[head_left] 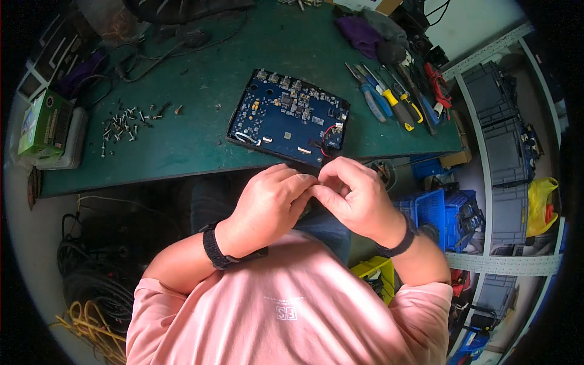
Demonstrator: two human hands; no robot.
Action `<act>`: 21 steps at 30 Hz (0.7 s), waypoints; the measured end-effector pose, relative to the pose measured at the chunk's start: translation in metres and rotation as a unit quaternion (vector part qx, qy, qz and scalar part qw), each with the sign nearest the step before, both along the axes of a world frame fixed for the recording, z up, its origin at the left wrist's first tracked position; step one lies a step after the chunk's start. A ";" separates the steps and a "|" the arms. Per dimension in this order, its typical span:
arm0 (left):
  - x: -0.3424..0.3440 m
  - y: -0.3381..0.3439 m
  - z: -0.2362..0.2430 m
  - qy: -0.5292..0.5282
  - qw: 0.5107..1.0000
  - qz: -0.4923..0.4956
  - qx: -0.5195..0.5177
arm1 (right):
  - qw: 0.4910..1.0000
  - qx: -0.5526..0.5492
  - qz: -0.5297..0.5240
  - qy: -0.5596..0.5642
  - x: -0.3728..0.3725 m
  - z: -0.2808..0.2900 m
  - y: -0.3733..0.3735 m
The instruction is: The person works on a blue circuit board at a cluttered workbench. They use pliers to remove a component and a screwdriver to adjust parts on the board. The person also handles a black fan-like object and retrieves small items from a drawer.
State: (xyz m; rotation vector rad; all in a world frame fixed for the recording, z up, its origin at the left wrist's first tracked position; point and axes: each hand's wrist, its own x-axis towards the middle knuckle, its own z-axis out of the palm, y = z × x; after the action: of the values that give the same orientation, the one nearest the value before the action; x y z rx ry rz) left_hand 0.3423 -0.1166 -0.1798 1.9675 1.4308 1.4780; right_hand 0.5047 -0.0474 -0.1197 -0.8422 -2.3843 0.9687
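Two bare hands meet in front of a green bench, fingertips together. The left hand (274,198) and the right hand (353,194) are both curled, thumbs and forefingers pinched close; whether they grip something small between them cannot be told, as the fingers cover that spot. Each wrist wears a black band.

Just beyond the fingertips, on the bench (201,85) near its front edge, sits a dark blue circuit board (283,118) in a black case (234,118), turned slightly askew. Red and black wires (327,139) bunch at its right side, and a white wire (244,137) curves at its near left corner. The fingers come right up to the case's near right corner; whether they touch it is unclear.

Around the board, loose screws (126,126) are scattered to the left. Farther left, at the bench's end, a green box (44,125) stands beside a pale tub (73,143). A black cable (159,59) snakes across the back left. To the right lies a row of hand tools (398,109), handles toward the person, with purple cloth (359,36) behind them.

Beyond the bench's right end, a metal shelf (523,263) holds grey bins (499,146) and a yellow bag (542,207). A blue basket (431,210) sits below bench height.
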 end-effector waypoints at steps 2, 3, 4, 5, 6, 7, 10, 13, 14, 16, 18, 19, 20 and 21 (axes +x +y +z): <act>0.003 0.001 0.000 0.001 1.000 0.006 0.015 | 0.996 0.082 0.018 -0.040 0.004 -0.004 0.003; 0.003 0.002 0.000 0.003 1.000 0.008 0.019 | 0.994 0.105 0.016 -0.035 0.004 -0.005 0.003; 0.004 0.003 0.001 0.004 1.000 0.010 0.022 | 0.991 0.127 0.014 -0.030 0.004 -0.008 0.003; 0.005 0.004 0.001 0.005 1.000 0.011 0.025 | 0.989 0.148 0.012 -0.025 0.004 -0.008 0.002; 0.005 0.004 0.000 0.011 1.000 0.011 0.021 | 0.989 0.146 0.013 -0.031 0.003 -0.008 0.002; 0.005 0.005 -0.001 0.016 1.000 0.012 0.018 | 0.988 0.146 0.014 -0.039 0.003 -0.008 0.003; 0.001 0.012 -0.002 0.054 0.995 0.049 0.063 | 0.987 0.154 0.003 -0.049 0.005 -0.004 0.014; -0.007 0.018 -0.004 0.130 0.985 0.092 0.066 | 0.971 0.204 -0.031 -0.121 0.010 -0.005 0.036; -0.007 0.021 -0.005 0.133 0.985 0.096 0.058 | 0.970 0.203 -0.030 -0.130 0.011 -0.008 0.041; -0.006 0.027 -0.008 0.140 0.984 0.104 0.048 | 0.968 0.202 -0.024 -0.144 0.013 -0.013 0.046; -0.005 0.030 -0.010 0.149 0.982 0.111 0.043 | 0.967 0.204 -0.016 -0.153 0.011 -0.017 0.046; -0.005 0.031 -0.013 0.148 0.982 0.113 0.040 | 0.966 0.208 -0.010 -0.153 0.010 -0.019 0.046; -0.006 0.033 -0.016 0.148 0.982 0.115 0.037 | 0.966 0.211 -0.003 -0.152 0.009 -0.020 0.047; -0.006 0.033 -0.017 0.147 0.982 0.116 0.034 | 0.965 0.214 0.003 -0.152 0.008 -0.020 0.047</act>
State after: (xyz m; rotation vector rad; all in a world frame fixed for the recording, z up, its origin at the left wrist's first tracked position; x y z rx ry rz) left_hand 0.3364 -0.0832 -0.1970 2.1970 1.8102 1.3850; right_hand 0.5124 0.0000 -0.1400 -0.8590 -2.7096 0.3099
